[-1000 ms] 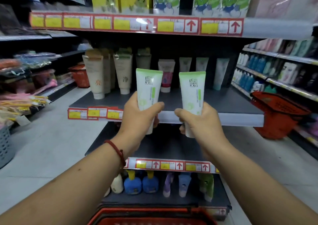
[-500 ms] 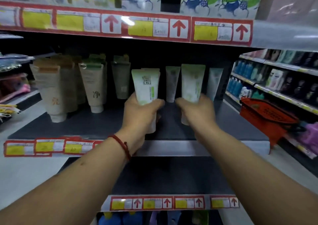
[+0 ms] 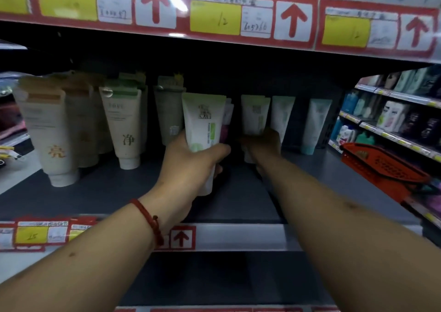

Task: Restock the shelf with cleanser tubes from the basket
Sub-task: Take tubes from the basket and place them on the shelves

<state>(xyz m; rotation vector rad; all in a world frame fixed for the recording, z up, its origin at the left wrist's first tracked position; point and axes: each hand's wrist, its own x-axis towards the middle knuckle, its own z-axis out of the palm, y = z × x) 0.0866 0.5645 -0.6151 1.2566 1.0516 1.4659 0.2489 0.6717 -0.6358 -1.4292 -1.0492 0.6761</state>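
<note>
Cleanser tube (image 3: 202, 125) before pink tube (image 3: 225, 131) (upright)

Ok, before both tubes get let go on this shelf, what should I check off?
1. The left hand grips the green-topped tube: ok.
2. The right hand grips the second tube: ok.
3. Both tubes crimp-end up, roughly upright: ok.
4. The second tube's cap resting on the shelf: cannot tell, the right hand hides it.
5. Bare shelf below the green-topped tube: ok.
</note>
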